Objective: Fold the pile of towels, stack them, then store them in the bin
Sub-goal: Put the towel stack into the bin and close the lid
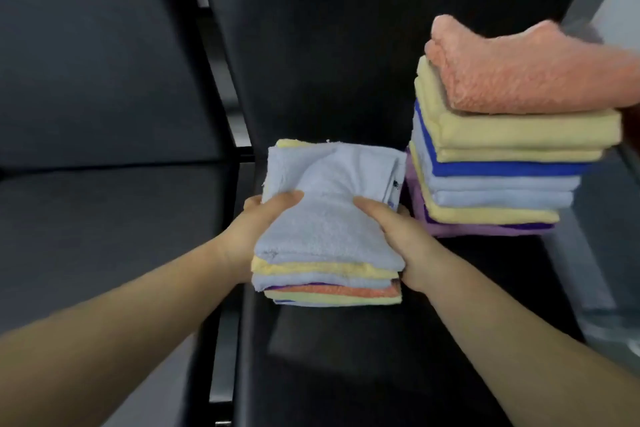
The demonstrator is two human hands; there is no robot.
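A small stack of folded towels [329,239], light blue on top with yellow, orange and purple layers below, sits between my hands above a dark surface. My left hand [256,229] grips its left side, thumb pressed on the top towel. My right hand [398,239] grips its right side the same way. To the right stands a taller stack of folded towels [502,156]: orange on top, then yellow, dark blue, light blue, yellow and purple. The two stacks are close together, almost touching at the tall stack's lower left corner.
Dark padded panels [104,80] fill the left and back of the view, divided by a black seam. A pale, glossy edge [602,270] runs down the far right beside the tall stack. The bin cannot be clearly made out.
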